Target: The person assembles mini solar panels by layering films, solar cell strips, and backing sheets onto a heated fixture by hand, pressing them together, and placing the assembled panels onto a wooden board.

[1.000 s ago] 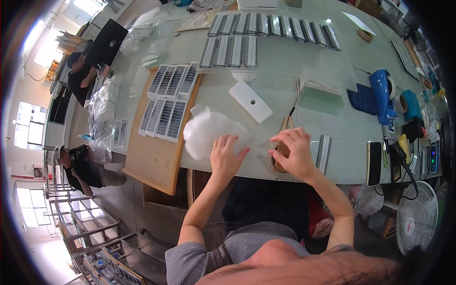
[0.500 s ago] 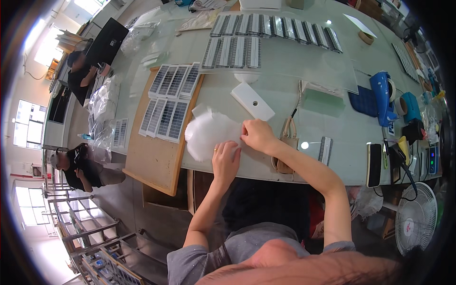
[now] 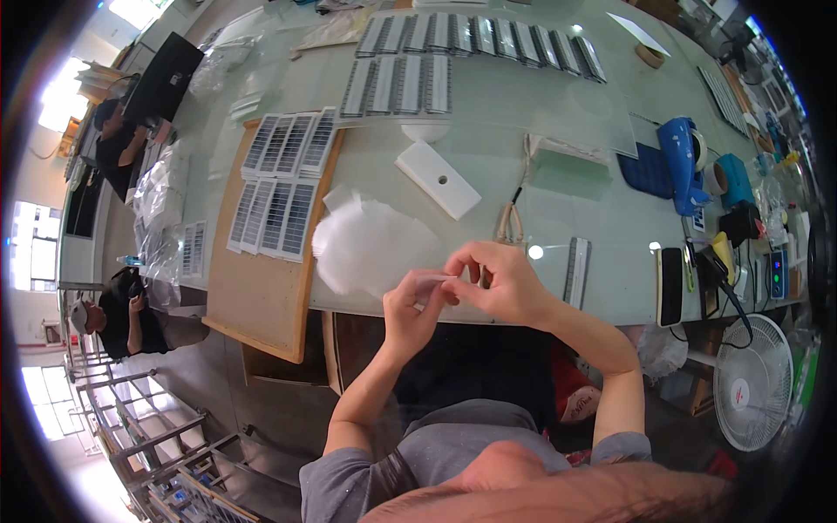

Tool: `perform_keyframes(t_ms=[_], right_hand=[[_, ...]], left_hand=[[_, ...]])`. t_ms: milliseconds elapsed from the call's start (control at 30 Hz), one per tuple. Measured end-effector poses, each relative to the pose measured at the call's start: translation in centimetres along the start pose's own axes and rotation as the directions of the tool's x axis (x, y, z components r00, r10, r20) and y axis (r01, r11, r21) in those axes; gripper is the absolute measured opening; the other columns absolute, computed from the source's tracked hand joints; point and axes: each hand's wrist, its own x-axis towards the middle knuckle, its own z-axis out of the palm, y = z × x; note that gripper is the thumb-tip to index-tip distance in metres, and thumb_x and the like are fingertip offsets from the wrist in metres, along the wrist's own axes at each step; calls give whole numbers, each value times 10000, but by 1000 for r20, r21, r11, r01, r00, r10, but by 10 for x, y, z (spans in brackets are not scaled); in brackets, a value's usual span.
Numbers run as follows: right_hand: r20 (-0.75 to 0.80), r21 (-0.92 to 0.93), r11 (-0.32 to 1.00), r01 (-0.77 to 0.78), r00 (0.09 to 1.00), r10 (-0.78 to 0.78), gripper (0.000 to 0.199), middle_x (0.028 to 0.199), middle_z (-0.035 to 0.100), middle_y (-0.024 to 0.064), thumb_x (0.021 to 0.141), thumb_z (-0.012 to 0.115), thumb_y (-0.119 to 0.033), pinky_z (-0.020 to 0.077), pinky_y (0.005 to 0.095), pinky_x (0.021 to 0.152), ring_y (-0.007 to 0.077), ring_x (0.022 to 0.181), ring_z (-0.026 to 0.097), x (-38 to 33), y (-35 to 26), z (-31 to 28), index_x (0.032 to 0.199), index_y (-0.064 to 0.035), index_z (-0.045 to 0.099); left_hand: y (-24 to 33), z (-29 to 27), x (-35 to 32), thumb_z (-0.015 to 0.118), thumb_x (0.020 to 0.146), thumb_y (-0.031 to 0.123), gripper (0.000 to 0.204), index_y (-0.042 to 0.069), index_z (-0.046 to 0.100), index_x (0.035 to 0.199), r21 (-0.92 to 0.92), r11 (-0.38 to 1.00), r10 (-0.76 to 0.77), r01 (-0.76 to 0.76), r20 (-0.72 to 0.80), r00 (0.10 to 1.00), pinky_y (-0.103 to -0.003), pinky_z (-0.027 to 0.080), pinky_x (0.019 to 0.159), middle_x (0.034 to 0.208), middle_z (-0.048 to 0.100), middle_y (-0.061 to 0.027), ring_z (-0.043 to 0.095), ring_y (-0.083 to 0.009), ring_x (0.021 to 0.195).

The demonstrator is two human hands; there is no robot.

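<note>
Near the table's front edge my hands meet at the fingertips. My left hand (image 3: 410,309) pinches a thin, pale, flat piece (image 3: 432,278), too small to make out clearly. My right hand (image 3: 504,281) has its fingers curled and closed at the piece's right end; what sits in them is hidden. Just beyond lies a heap of thin white translucent sheets (image 3: 366,244), fanned out on the glass-topped table (image 3: 567,205). Past it sits a white rectangular block (image 3: 438,179) with a small round hole. Pliers (image 3: 510,225) lie beyond my right hand, their lower part hidden.
A brown board (image 3: 253,296) at the left bears dark-celled panels (image 3: 277,209). Grey-striped strips (image 3: 397,85) line the back. A pale green glass stack (image 3: 567,170), blue tape dispenser (image 3: 678,166), black-topped pad (image 3: 670,286) and fan (image 3: 751,383) stand right. Two people (image 3: 113,322) are far left.
My hands have drawn back from the white sheets toward the table edge and come together. A thin pale piece now shows in my left fingers. The whole view has shifted slightly.
</note>
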Motion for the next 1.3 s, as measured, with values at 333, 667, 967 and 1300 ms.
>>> perform_keyframes(t_ms=[333, 667, 967, 1300], right_hand=[[-182, -160, 942, -294, 947, 264, 155, 747, 653, 27, 813, 780, -175, 428, 299, 664, 139, 712, 506, -42, 69, -60, 845, -44, 703], [-279, -212, 956, -205, 950, 142, 174, 757, 607, 29, 807, 780, -172, 420, 302, 701, 161, 736, 506, -35, 82, -60, 805, -40, 666], [-305, -312, 933, -179, 949, 80, 184, 719, 616, 40, 796, 780, -164, 437, 329, 689, 184, 706, 537, -27, 93, -56, 771, -37, 648], [-350, -272, 926, -261, 923, 158, 251, 691, 540, 50, 817, 779, -156, 425, 296, 624, 142, 671, 496, -31, 84, -63, 872, -32, 568]], left_hand=[[-24, 41, -46, 771, 802, 182, 566, 135, 603, 1341, 353, 748, 415, -562, 411, 811, -311, 501, 589, 796, 593, 12, 596, -168, 670], [-33, 47, -30, 815, 650, 154, 306, 242, 765, 938, 335, 705, 601, -625, 186, 777, -326, 383, 730, 880, 512, 55, 490, -148, 812], [-35, 47, -26, 890, 605, 198, 347, 263, 770, 924, 449, 636, 602, -627, 219, 768, -339, 334, 714, 830, 480, 61, 467, -149, 783], [-36, 46, -28, 810, 710, 188, 332, 196, 750, 1036, 498, 528, 631, -687, 311, 710, -342, 373, 779, 869, 547, 63, 496, -133, 858]])
